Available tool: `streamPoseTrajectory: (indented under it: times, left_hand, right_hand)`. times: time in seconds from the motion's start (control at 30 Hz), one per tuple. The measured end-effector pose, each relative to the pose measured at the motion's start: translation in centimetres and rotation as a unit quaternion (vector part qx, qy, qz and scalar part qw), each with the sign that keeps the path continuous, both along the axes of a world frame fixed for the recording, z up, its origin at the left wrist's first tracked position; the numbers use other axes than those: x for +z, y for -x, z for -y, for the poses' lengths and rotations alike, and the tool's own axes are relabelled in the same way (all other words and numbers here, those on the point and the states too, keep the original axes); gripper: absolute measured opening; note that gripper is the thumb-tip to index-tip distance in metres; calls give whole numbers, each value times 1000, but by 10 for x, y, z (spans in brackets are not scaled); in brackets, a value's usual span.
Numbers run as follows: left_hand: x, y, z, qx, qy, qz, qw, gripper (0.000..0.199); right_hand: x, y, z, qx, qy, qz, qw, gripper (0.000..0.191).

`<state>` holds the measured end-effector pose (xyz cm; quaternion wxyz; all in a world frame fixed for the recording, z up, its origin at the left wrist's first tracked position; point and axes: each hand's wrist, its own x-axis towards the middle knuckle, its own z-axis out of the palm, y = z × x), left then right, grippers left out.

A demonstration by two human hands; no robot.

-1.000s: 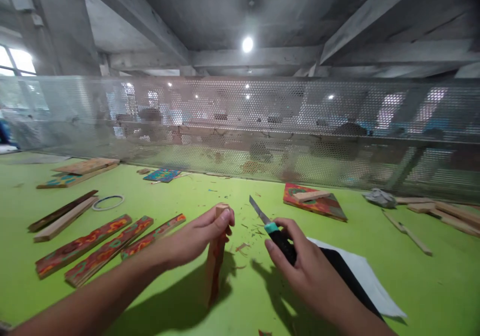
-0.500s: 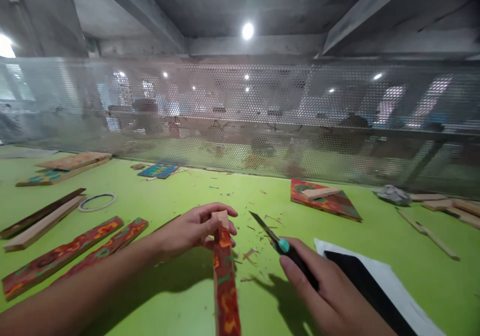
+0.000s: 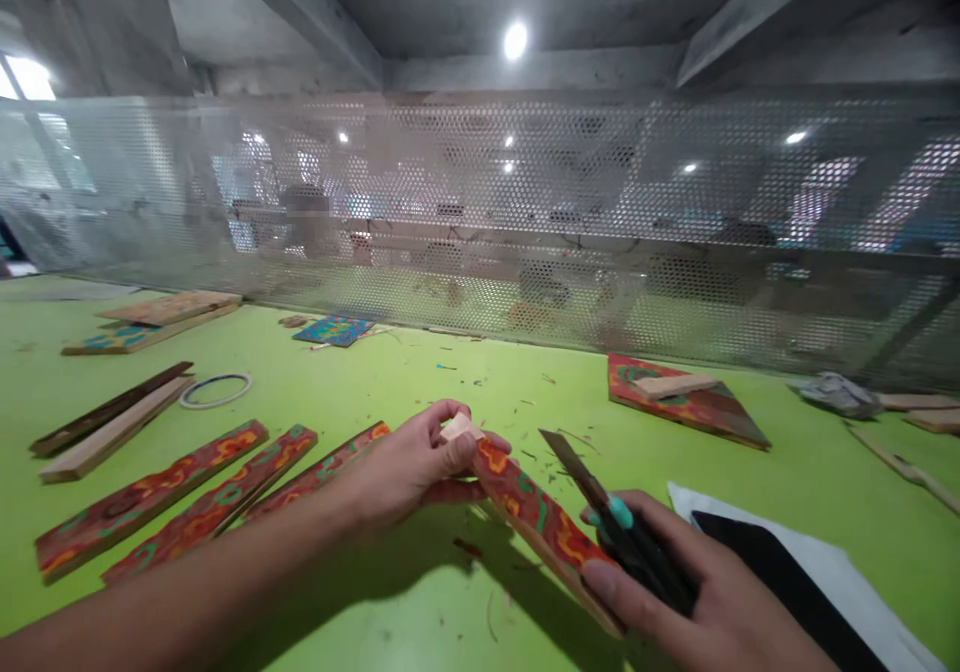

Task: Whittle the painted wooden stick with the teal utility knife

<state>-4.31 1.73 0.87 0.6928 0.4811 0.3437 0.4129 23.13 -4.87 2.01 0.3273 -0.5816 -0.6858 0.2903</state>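
Note:
My left hand (image 3: 420,462) pinches the far end of a painted wooden strip (image 3: 536,507), where a bare, pale wood tip shows between thumb and fingers. The strip is red with orange and green swirls and slants down to the right. My right hand (image 3: 675,572) is wrapped round a black utility knife (image 3: 626,527) with a teal slider, its blade pointing up and to the left. The thumb of that hand also presses on the strip's near end, beneath the knife.
Painted strips (image 3: 150,497) and a tape ring (image 3: 215,390) lie left on the green table (image 3: 390,372). Shavings are scattered mid-table. A red painted board (image 3: 675,407), white sheet (image 3: 847,572) with black piece, and grey crumpled cloth (image 3: 838,395) are right. A perforated screen (image 3: 480,222) stands behind.
The strip has turned from nearly upright in view to slanting down right. My right thumb now touches its near end. The view has shifted, revealing more of a third strip at left.

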Motion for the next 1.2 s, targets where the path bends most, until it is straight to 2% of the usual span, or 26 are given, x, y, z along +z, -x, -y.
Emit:
streamPoseTrajectory:
  times: [0.17, 0.27, 0.37, 0.43, 0.57, 0.67, 0.77, 0.87, 0.97, 1.03, 1.1, 1.2]
  left_hand:
    - [-7, 1, -4, 12, 0, 4, 1000, 69]
    - [-8, 2, -5, -18, -1, -12, 1000, 60]
    - [-4, 2, 0, -99, 11, -47, 994, 52]
    - [-1, 1, 6, -176, 24, -73, 981, 57]
    - [-1, 1, 16, -332, 63, -112, 934, 47]
    - [-9, 0, 20, -384, 93, -122, 911, 49]
    - [-16, -5, 25, -378, 84, -125, 913, 50]
    - [-19, -12, 31, -346, 92, -102, 928, 50]
    - [-18, -19, 35, -291, 109, -80, 947, 53]
    - [-18, -23, 35, -246, 109, -65, 961, 55]
    - [-19, -26, 34, -219, 83, -61, 970, 54]
    - [-20, -29, 32, -201, 45, -77, 976, 51]
  right_hand:
    - [-1, -9, -14, -15, 53, -78, 995, 57]
    - [-9, -15, -23, -39, 70, -123, 989, 61]
    - [-16, -20, -30, -85, 85, -167, 979, 67]
    - [-17, -22, -33, -85, 79, -186, 976, 66]
    - [-14, -24, -37, -65, 57, -184, 979, 59]
    - [-12, -26, -39, -74, 28, -178, 981, 56]
    - [-12, -26, -39, -86, -7, -153, 984, 54]
    - [-11, -25, -36, -96, -56, -104, 988, 56]
    - [-9, -22, -30, -113, -109, -73, 985, 59]
    - [-9, -20, -24, -109, -137, -55, 983, 54]
    - [-10, -17, -19, -69, -150, -21, 986, 44]
    - [-12, -11, -13, 50, -129, 45, 989, 28]
